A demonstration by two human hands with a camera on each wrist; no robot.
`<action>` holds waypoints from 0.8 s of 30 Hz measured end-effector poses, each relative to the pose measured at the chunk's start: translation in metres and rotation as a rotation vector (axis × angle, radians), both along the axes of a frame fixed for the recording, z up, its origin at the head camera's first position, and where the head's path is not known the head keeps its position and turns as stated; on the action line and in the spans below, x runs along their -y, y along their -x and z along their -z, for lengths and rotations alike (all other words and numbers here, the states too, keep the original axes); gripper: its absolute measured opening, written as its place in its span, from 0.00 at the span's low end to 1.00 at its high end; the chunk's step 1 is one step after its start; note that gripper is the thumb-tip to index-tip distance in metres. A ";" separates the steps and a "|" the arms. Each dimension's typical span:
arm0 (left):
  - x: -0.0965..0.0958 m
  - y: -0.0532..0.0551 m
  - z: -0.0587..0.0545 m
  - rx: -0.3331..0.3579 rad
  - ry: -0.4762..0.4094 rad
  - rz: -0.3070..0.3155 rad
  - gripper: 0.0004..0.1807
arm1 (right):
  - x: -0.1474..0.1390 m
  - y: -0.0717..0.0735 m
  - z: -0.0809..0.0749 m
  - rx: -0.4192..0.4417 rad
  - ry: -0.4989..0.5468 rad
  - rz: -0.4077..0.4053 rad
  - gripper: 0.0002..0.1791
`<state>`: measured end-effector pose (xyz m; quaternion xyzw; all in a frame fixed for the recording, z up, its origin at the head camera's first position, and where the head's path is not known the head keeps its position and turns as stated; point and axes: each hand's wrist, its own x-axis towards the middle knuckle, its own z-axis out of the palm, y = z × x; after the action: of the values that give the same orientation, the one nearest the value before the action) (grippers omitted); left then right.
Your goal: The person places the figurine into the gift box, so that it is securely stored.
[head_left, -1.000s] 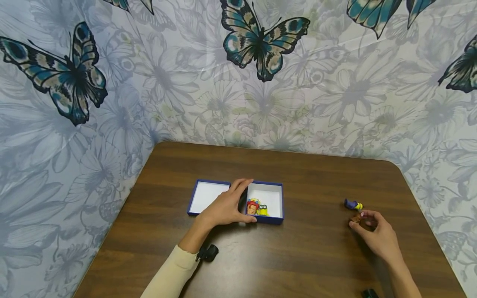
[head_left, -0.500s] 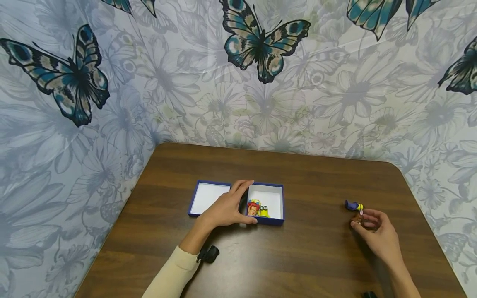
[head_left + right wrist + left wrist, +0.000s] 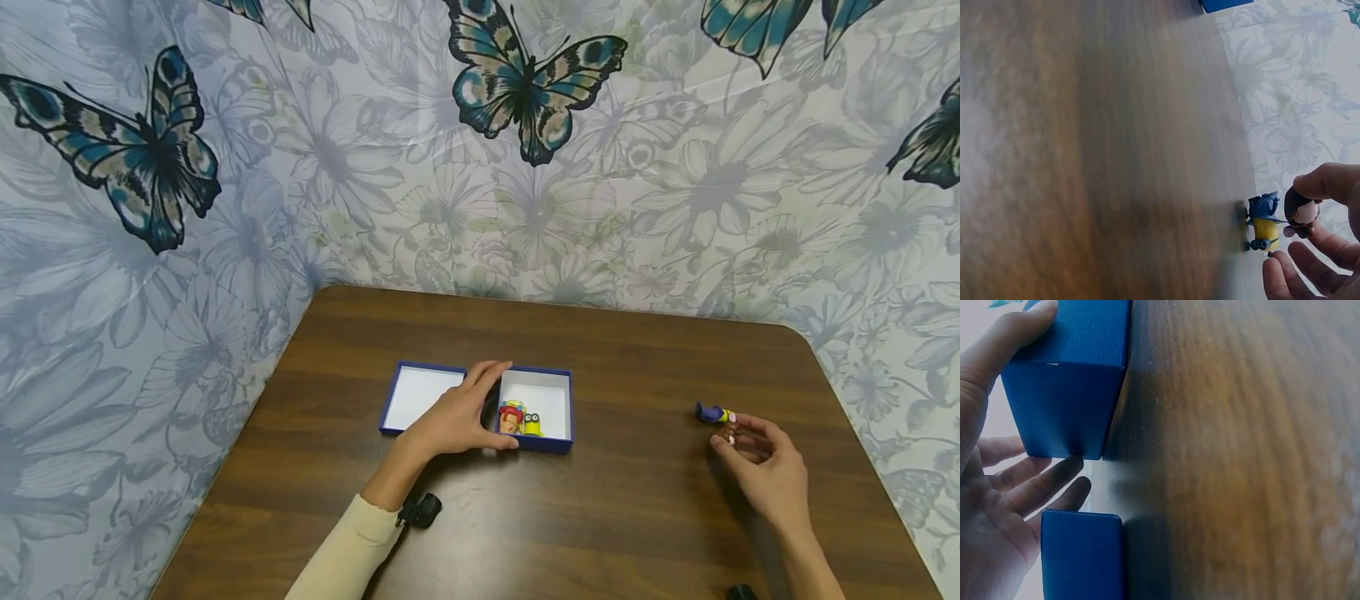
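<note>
My left hand [image 3: 450, 421] spans the left end of a small blue box [image 3: 551, 445] with a white inside, thumb on its front wall and fingers at the back. Inside stand a red-haired figurine [image 3: 511, 418] and a yellow goggle-eyed figurine [image 3: 532, 425]. In the left wrist view the thumb presses the blue wall [image 3: 1063, 409]. At the right, my right hand [image 3: 772, 475] pinches a small brown figurine [image 3: 1300, 208] between thumb and finger; its face is turned away. Beside those fingertips lies a yellow-and-blue minion figurine [image 3: 1265, 228].
Left of the box lies its blue-edged lid [image 3: 423, 400], white side up, partly covered by my left hand. Everything rests on a brown wooden table [image 3: 600, 517]. A butterfly-patterned cloth [image 3: 540, 225] hangs behind the table's far edge.
My right hand has moved slightly right, and the brown figurine has turned between its fingers, showing a light spot. The left hand, box and lid have stayed in place.
</note>
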<state>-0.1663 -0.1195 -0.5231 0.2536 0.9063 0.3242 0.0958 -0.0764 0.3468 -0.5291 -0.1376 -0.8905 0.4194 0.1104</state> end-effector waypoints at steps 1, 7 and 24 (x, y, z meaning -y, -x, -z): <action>0.000 0.000 0.000 -0.001 0.000 0.000 0.68 | 0.001 0.000 0.000 -0.006 0.013 0.003 0.31; 0.000 0.000 0.001 -0.010 -0.006 0.000 0.68 | 0.005 0.002 0.000 -0.064 0.070 0.030 0.31; -0.001 0.001 0.001 -0.009 -0.001 -0.006 0.68 | 0.007 0.007 -0.001 -0.104 0.115 0.070 0.31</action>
<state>-0.1674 -0.1183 -0.5241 0.2522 0.9074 0.3239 0.0906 -0.0832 0.3399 -0.5276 -0.1529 -0.8527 0.4722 0.1630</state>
